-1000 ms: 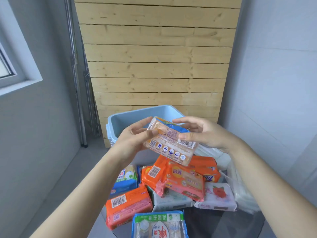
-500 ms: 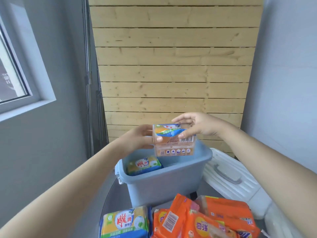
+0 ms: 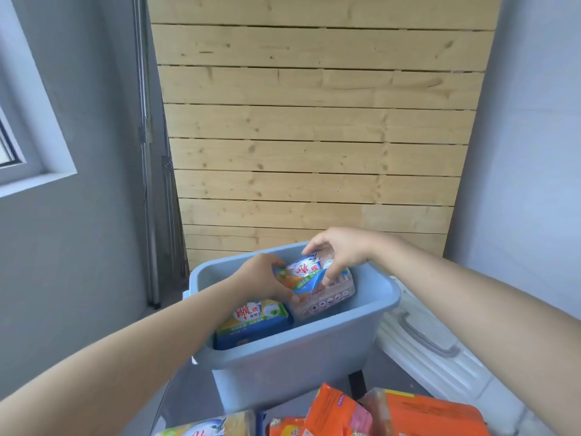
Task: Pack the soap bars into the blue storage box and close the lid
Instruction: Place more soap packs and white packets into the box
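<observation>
The blue storage box [image 3: 301, 363] stands open in front of me. Both hands hold one wrapped soap pack [image 3: 317, 289] inside the box, tilted, at its right half. My left hand [image 3: 264, 278] grips the pack's left side and my right hand [image 3: 338, 251] grips its top right. Another soap pack [image 3: 254, 322] with a green, orange and blue wrapper lies inside the box at the left. The white lid [image 3: 437, 354] with a grey handle lies to the right of the box.
Orange soap packs [image 3: 393, 413] and a green and yellow pack [image 3: 207, 427] lie at the bottom edge, in front of the box. A wooden plank wall [image 3: 314, 136] stands behind it. Grey walls close in on both sides, with a window [image 3: 12, 146] at the left.
Both hands have lowered the soap pack from above the box rim down into the box, beside the pack lying there. The camera has tilted slightly down toward the box.
</observation>
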A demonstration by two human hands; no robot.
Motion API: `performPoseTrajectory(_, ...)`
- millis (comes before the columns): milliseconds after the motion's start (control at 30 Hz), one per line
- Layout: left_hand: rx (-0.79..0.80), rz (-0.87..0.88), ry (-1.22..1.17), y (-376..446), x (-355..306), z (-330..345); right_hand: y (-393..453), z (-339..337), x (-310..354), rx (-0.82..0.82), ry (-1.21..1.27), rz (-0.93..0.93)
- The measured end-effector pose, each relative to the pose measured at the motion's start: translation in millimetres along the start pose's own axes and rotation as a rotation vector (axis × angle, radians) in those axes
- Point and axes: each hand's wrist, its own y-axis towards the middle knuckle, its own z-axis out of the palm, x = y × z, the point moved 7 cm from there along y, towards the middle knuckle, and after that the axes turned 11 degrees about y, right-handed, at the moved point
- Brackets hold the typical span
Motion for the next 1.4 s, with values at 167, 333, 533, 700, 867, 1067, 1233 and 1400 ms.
performPoseTrajectory(167,-0.017,0.000,0.173,9,-4,14,12,28,-18,-0.021,-0.206,0.010)
performPoseTrajectory(333,-0.029,0.032,0.206,19,-2,24,24,32,-29,-0.089,-0.309,0.064)
performPoseTrajectory(533,0.116,0.251,0.370,11,-22,41,18,41,-32,-0.024,-0.295,0.173)
performPoseTrajectory(700,0.272,0.217,0.512,3,-20,48,14,42,-32,0.030,-0.301,0.231)
performPoseTrajectory(867,0.317,0.155,0.499,2,-17,49,9,46,-38,0.104,-0.215,0.250)
performPoseTrajectory(1067,0.274,0.111,0.319,3,-15,45,7,44,-36,0.081,-0.119,0.241)
performPoseTrajectory(1233,0.207,0.103,0.198,-12,-30,21,-12,27,-26,-0.044,0.103,0.170)
performPoseTrajectory(1400,0.254,0.108,-0.017,-52,-51,18,-60,23,-17,-0.175,0.089,0.101)
